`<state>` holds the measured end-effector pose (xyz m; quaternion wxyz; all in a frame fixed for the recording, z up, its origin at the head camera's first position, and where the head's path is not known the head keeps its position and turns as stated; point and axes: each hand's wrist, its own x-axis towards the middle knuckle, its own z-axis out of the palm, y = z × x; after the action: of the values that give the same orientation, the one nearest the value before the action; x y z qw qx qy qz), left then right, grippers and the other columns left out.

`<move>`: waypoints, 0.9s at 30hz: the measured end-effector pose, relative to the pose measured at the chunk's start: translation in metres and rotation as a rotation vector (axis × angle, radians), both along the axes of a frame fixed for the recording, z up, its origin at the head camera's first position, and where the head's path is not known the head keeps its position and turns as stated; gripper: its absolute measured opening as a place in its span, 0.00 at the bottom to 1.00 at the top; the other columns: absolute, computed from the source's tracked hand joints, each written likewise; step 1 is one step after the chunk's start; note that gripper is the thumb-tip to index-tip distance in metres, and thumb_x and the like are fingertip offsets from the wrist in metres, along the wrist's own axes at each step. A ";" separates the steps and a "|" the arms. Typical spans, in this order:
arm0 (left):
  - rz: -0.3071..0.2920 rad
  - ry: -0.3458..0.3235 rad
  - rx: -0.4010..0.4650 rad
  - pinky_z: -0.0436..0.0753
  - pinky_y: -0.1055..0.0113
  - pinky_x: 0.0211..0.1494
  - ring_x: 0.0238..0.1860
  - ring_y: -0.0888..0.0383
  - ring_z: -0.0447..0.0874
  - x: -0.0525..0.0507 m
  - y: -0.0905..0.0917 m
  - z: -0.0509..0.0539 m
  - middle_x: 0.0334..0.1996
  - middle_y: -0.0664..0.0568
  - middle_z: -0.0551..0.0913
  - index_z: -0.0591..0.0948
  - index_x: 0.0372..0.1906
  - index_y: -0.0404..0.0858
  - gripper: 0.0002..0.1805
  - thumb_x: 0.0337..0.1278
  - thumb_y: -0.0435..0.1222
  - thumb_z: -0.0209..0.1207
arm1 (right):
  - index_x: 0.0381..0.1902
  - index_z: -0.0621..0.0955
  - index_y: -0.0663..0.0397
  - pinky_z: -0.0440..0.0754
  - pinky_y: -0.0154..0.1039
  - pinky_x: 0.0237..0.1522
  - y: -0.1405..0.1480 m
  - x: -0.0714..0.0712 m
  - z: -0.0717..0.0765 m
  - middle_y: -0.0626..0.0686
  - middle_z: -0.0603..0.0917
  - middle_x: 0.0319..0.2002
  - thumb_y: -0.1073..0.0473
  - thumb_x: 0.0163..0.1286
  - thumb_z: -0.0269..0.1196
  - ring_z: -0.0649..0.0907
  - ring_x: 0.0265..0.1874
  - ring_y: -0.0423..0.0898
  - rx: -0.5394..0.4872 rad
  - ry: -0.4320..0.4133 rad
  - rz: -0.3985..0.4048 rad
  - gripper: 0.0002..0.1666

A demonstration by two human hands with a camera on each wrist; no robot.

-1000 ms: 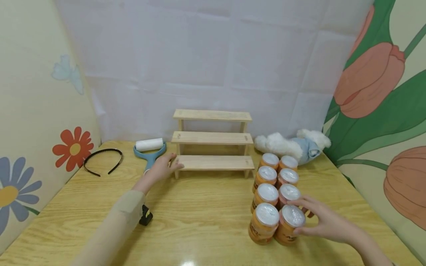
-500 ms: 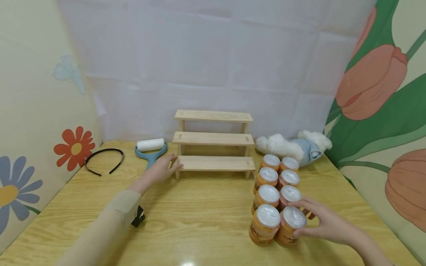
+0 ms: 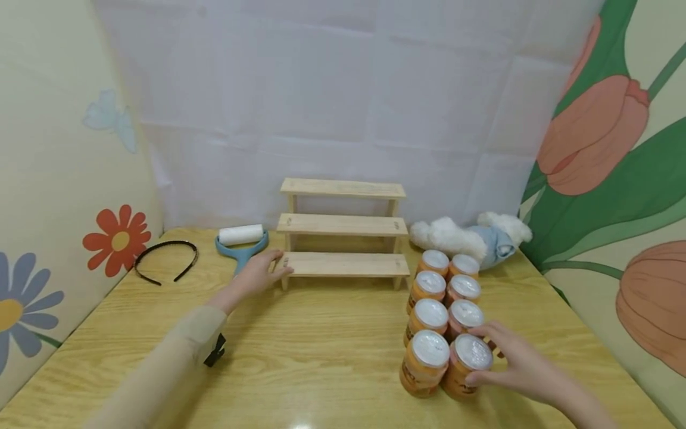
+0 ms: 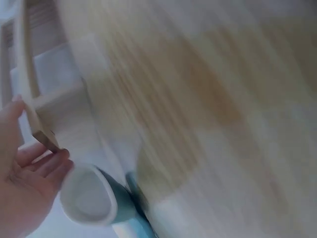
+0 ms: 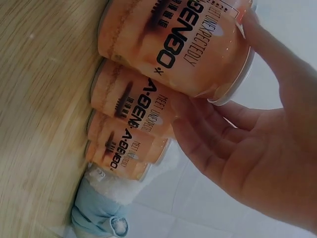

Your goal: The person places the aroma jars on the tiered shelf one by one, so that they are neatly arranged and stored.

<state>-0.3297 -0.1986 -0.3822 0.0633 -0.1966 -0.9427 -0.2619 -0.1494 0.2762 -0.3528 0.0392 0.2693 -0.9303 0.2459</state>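
Note:
My left hand (image 3: 256,275) pinches the left end of the lowest board of a three-tier wooden stand (image 3: 345,264). In the left wrist view the thumb and fingers of that hand (image 4: 32,186) lie on opposite sides of the board's end (image 4: 43,138). Orange cans with clear lids stand upright in two columns right of the stand. Around the nearest can of the right column (image 3: 465,372), my right hand (image 3: 517,360) has its thumb in front and fingers behind. The right wrist view shows this hand (image 5: 252,153) at the can's (image 5: 198,54) lid end.
A blue-handled white roller (image 3: 241,234) lies left of the stand, with a black headband (image 3: 167,243) farther left. Behind the cans lies a white plush toy in blue cloth (image 3: 495,243). A small black item (image 3: 215,351) shows beside the left sleeve. White cloth (image 3: 343,89) hangs behind.
My right thumb has shifted slightly left across the front of the near can. The left sleeve has moved a little left, while that hand stays at the board's end.

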 end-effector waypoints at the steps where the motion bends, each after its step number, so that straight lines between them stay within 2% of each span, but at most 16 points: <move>1: -0.003 0.010 -0.019 0.71 0.43 0.62 0.61 0.33 0.67 0.000 -0.002 0.000 0.61 0.26 0.67 0.66 0.62 0.21 0.35 0.64 0.46 0.55 | 0.52 0.76 0.53 0.78 0.33 0.33 -0.001 0.000 0.000 0.44 0.77 0.44 0.41 0.51 0.70 0.74 0.37 0.30 0.001 0.010 0.000 0.35; 5: -0.014 0.022 -0.079 0.69 0.42 0.63 0.63 0.33 0.65 -0.001 -0.008 -0.001 0.63 0.27 0.65 0.66 0.63 0.23 0.34 0.65 0.47 0.54 | 0.52 0.76 0.53 0.77 0.32 0.32 -0.002 0.000 -0.001 0.45 0.77 0.44 0.43 0.51 0.70 0.74 0.37 0.30 -0.015 0.033 0.016 0.34; 8: -0.016 0.014 -0.088 0.69 0.42 0.63 0.63 0.32 0.64 -0.001 -0.009 -0.002 0.64 0.27 0.64 0.66 0.63 0.23 0.35 0.65 0.49 0.53 | 0.50 0.77 0.51 0.78 0.32 0.32 -0.002 0.000 -0.002 0.44 0.77 0.43 0.44 0.51 0.72 0.74 0.36 0.30 -0.027 0.055 0.016 0.32; 12: -0.017 0.018 -0.065 0.71 0.43 0.62 0.63 0.33 0.65 -0.001 -0.008 -0.005 0.64 0.27 0.64 0.66 0.63 0.23 0.36 0.65 0.50 0.53 | 0.48 0.78 0.48 0.78 0.32 0.32 0.000 0.001 -0.002 0.40 0.77 0.42 0.44 0.48 0.74 0.74 0.36 0.29 -0.028 0.133 0.023 0.31; 16: -0.018 0.033 -0.022 0.72 0.44 0.61 0.62 0.34 0.67 -0.001 -0.007 -0.007 0.63 0.28 0.65 0.66 0.63 0.23 0.35 0.64 0.48 0.55 | 0.48 0.79 0.48 0.77 0.28 0.35 0.008 0.002 0.001 0.38 0.77 0.40 0.51 0.44 0.77 0.75 0.36 0.30 -0.067 0.247 0.065 0.32; 18: -0.019 0.039 0.001 0.72 0.44 0.61 0.61 0.34 0.68 0.000 -0.007 -0.007 0.63 0.28 0.66 0.66 0.63 0.23 0.35 0.64 0.47 0.55 | 0.49 0.79 0.49 0.76 0.25 0.37 0.013 0.003 0.007 0.38 0.78 0.40 0.55 0.42 0.78 0.76 0.38 0.30 -0.102 0.274 0.075 0.33; 22: -0.018 0.027 0.031 0.71 0.43 0.62 0.62 0.34 0.67 0.001 -0.006 -0.005 0.63 0.28 0.66 0.65 0.64 0.23 0.33 0.66 0.46 0.53 | 0.52 0.79 0.50 0.74 0.18 0.45 0.020 0.004 0.022 0.41 0.79 0.43 0.63 0.43 0.77 0.77 0.44 0.30 -0.174 0.239 0.077 0.34; 27: -0.015 0.034 0.024 0.71 0.44 0.63 0.62 0.34 0.67 0.001 -0.004 -0.007 0.63 0.27 0.65 0.66 0.63 0.22 0.31 0.68 0.43 0.51 | 0.54 0.78 0.55 0.76 0.19 0.46 0.023 -0.001 0.042 0.43 0.78 0.45 0.71 0.46 0.73 0.78 0.44 0.31 -0.246 0.208 0.068 0.34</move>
<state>-0.3286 -0.2030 -0.3888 0.0798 -0.2074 -0.9367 -0.2704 -0.1502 0.2992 -0.3107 0.1597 0.3177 -0.8745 0.3298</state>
